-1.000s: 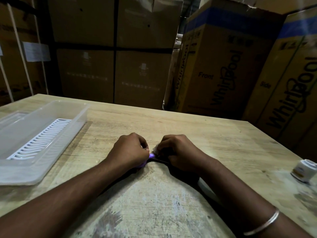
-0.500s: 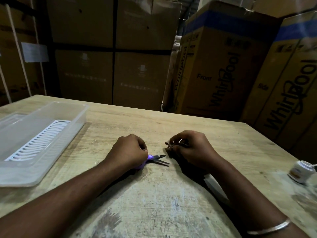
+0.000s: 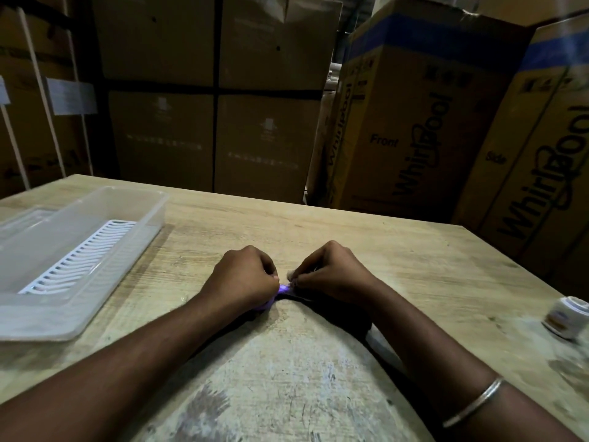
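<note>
Looking down from the head view: both hands meet near the middle of the wooden table [image 3: 318, 224].

Left hand [image 3: 242, 279]: fisted around the purple-handled scissors [image 3: 284, 288], fingers clamped on the handle. Only slivers of purple show, at the thumb side and under the heel of the hand. The dark blades run right from there, low on the table, passing under the right hand [image 3: 331, 275]. Can't tell if the blades are apart or together, too shadowed.

Right hand: fingers curled, tips bunched together and pinching a small pale piece [image 3: 290, 275] just above the scissors' pivot. Can't tell what the piece is, too small. The fingertips of the two hands sit just beside each other.

Silver bangle [image 3: 471, 401] on the right forearm, near side of the scene. A pale flat strip [image 3: 379, 341] pokes out from under that forearm, lying on the table.

Left: clear plastic tray [image 3: 38, 323] with a white slotted insert [image 3: 79, 256] lying in it, well apart from the hands.

Right edge: small white jar [image 3: 565, 317], blurred, label unreadable, also well apart.

Far side, behind the table: stacked cardboard boxes [image 3: 414, 122]. The right-hand ones are printed Whirlpool, marked "Front" and "Side".
</note>
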